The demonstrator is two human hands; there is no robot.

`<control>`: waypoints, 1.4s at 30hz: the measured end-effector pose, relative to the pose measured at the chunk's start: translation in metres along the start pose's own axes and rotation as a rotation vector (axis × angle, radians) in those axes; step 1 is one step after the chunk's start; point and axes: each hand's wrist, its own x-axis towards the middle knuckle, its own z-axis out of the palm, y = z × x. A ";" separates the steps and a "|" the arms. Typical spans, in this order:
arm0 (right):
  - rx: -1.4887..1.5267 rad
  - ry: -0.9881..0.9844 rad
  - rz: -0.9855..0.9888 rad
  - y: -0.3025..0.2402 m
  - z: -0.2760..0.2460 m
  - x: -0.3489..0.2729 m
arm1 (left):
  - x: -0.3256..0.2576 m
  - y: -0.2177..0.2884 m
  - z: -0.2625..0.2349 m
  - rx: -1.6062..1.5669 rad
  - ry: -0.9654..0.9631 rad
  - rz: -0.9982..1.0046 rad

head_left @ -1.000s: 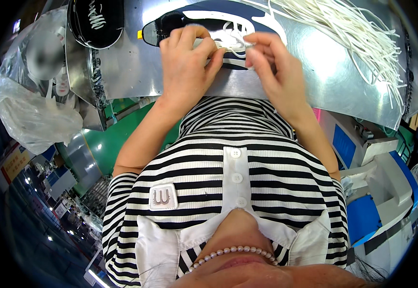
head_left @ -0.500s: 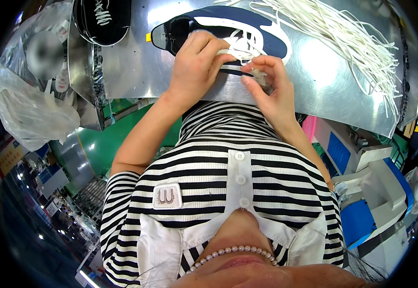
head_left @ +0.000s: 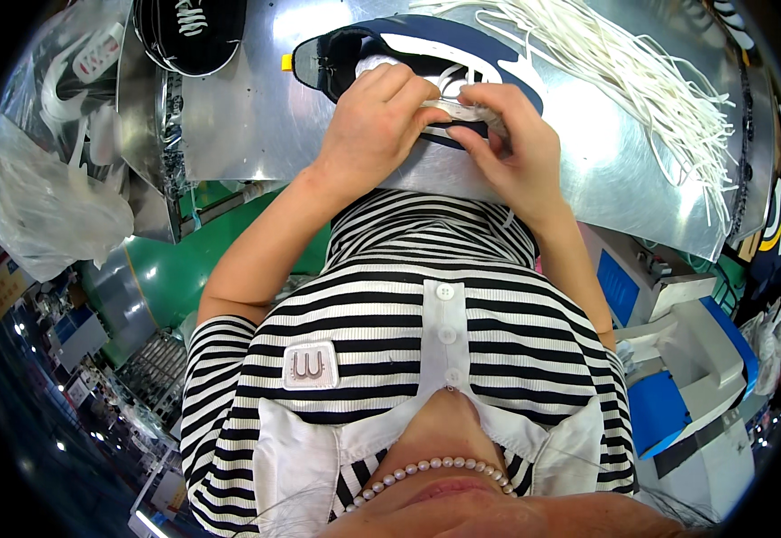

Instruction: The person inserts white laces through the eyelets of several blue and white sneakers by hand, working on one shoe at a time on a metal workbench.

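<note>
nearest the camera is the person's own black-and-white striped top with its white button placket, filling the lower middle of the view and blocking whatever lies under the table's near edge. to the right of it sits a white and blue machine, partly cut off by the dark rim; to the left, a green rounded surface shows below the table, and further left a crumpled clear plastic bag hangs in the shadow.

both forearms rise from the torso to a shiny metal table. the left hand is curled with its fingers folded down on the near side of a navy sneaker, pinching a white lace against it. the right hand is closed too, its thumb and fingers gripping the same lace just beside the left hand (the two nearly touch). the sneaker lies on its side on the table, toe to the left, white stripe showing; the hands cover its near half, so the eyelets cannot be made out.

beyond and to the right, a loose bundle of white laces spreads across the table towards the right rim. at the far left, a black shoe with white lacing is cut off by the top edge, and another bagged shoe beside it is blurred.
</note>
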 end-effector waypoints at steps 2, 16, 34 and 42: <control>-0.167 0.009 -0.124 0.003 -0.001 -0.004 | 0.001 0.000 -0.001 -0.032 -0.013 -0.008; -0.179 -0.046 -0.043 -0.013 -0.013 0.021 | 0.011 0.004 -0.020 -0.215 -0.245 -0.155; -0.021 -0.050 0.447 -0.026 0.005 -0.016 | 0.003 0.006 -0.007 -0.191 -0.103 -0.114; -0.180 -0.079 0.378 -0.016 0.020 -0.012 | -0.012 0.010 -0.003 -0.172 -0.067 -0.094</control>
